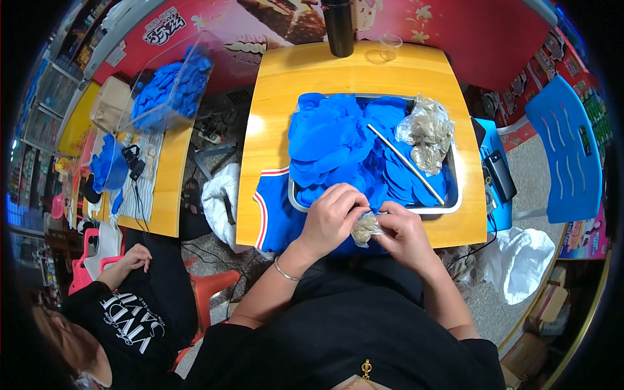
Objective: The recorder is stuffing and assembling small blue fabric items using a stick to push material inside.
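In front of me, at the near edge of a metal tray, both hands pinch a small clear plastic bag (365, 230) with tan contents. My left hand (333, 214) has its fingers closed at the bag's upper left. On its right side, my right hand (404, 232) grips the plastic with thumb and fingers. Just beyond them, the tray (456, 188) holds heaped flat blue rounded pieces (328, 140). Several similar filled bags (426, 136) are piled at the tray's right. A thin pale stick (406, 164) lies slanted across the blue pieces.
A blue garment with striped trim (276, 205) lies under the tray's left side on the yellow table (260, 130). A black cylinder (338, 29) and clear cup (390, 45) stand at the back. Left, a person (130, 312) sits near a clear bin (172, 88). Right, a blue chair (565, 149).
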Demonstrator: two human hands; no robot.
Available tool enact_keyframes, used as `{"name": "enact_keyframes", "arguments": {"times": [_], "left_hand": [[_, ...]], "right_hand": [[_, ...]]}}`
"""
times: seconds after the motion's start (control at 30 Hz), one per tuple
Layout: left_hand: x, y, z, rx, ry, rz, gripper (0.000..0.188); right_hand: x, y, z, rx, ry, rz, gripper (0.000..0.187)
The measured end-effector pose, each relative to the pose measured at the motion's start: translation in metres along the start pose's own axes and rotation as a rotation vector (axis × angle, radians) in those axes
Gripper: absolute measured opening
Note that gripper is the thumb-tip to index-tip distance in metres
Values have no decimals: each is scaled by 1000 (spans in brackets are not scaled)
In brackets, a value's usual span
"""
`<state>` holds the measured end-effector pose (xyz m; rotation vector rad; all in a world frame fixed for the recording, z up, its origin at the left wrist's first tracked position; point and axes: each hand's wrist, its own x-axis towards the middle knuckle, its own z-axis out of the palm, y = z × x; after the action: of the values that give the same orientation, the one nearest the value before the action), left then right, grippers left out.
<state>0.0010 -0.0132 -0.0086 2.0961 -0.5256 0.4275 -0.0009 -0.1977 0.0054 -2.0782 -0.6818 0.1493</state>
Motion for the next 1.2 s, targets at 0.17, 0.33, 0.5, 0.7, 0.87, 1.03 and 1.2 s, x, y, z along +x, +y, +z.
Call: {"name": "enact_keyframes", "arguments": {"times": [0.17, 0.33, 0.5, 0.7, 0.87, 1.03, 1.2], "left_hand": [[-3, -3, -2, -78, -48, 5, 9], [-4, -2, -4, -235, -169, -194, 9], [-1, -4, -6, -316, -218, -251, 9], [-9, -16, -2, -566, -232, -369, 9], [-14, -18, -1, -774, -265, -381, 22], [-13, -14, -1, -809, -260, -423, 29], [-14, -14, 3, -754, -263, -484, 30]], "right_hand": [[0, 2, 4, 105, 2, 131, 17], [-1, 6, 6, 86, 37, 162, 21], [-2, 5, 12, 252, 92, 292, 26], [0, 13, 15, 326, 131, 252, 28], [-1, 17, 15, 320, 130, 286, 27], [-2, 20, 17, 331, 163, 271, 25], [-3, 24, 20, 321, 184, 259, 25]]}}
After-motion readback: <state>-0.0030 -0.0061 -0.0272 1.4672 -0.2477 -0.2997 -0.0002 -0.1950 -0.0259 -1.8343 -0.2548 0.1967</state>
